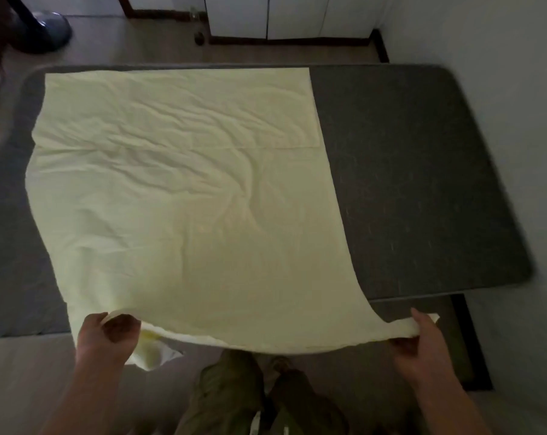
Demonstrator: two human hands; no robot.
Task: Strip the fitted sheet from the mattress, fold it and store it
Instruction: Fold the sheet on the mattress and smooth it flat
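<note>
Sheet's off, folding about halfway
Both hands, left hand (107, 335) and right hand (422, 335), pinch near corners of the fitted sheet (184, 189) spread ahead on the bare mattress (422, 183); more folds and storing left.

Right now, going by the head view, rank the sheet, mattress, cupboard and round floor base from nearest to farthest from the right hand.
1. sheet, gripped by the right hand
2. mattress, just ahead
3. cupboard, across the mattress
4. round floor base, far left

A pale yellow sheet (184, 189) lies spread over the left part of a dark grey mattress (422, 183). The left hand (107, 335) and the right hand (422, 340) each grip a near corner, lifting that edge off the mattress.
</note>
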